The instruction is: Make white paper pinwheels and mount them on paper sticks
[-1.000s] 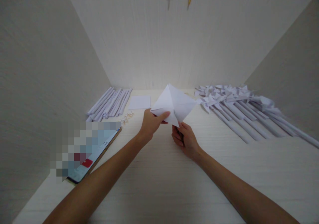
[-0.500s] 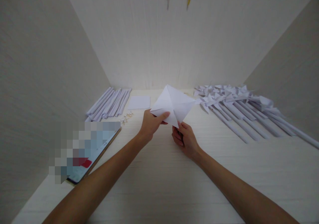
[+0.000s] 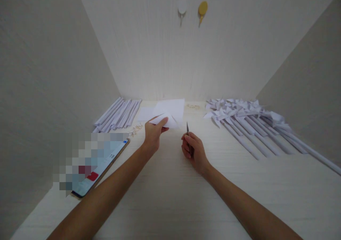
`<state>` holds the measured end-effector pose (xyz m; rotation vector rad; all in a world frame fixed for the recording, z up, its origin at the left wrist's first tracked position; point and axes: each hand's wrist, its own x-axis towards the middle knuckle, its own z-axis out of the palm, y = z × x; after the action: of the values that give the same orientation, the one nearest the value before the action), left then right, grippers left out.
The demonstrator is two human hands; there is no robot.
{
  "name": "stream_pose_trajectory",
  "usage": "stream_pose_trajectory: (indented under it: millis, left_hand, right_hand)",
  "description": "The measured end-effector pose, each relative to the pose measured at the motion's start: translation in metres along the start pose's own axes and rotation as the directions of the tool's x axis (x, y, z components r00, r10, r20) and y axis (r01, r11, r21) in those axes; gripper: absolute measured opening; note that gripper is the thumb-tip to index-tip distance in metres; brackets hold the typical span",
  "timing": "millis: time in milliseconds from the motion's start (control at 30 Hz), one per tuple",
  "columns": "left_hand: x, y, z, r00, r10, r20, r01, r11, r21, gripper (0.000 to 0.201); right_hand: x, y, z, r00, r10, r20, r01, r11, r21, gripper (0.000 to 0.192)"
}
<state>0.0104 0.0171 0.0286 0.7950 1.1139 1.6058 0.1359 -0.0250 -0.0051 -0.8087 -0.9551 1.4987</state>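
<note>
**Left hand on folded paper, right hand gripping a small blade**

Left hand pinched the near corner of a white folded paper sheet, which lay low over the tabletop at centre, far side. Right hand sat just right of it, apart from the paper, fingers clenched round a thin dark tool, likely a craft knife, tip pointing up and away. Bundle of rolled paper sticks lay far left; small pale pins near them. Finished paper pinwheels were piled far right. Phone, screen blurred, rested near left. Two wall hooks, one white and one yellow, hung on the far wall.
</note>
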Motion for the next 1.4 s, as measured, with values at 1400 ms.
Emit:
stream_pose_trajectory:
  millis: [1400]
  left_hand:
    - [-0.034, -0.027, -0.013, 0.999, -0.034, -0.037, 0.035, 0.999, 0.039, 0.036]
  right_hand:
    - [0.0, 0.001, 0.0, 0.997, 0.059, 0.057, -0.026, 0.885, -0.466, 0.019]
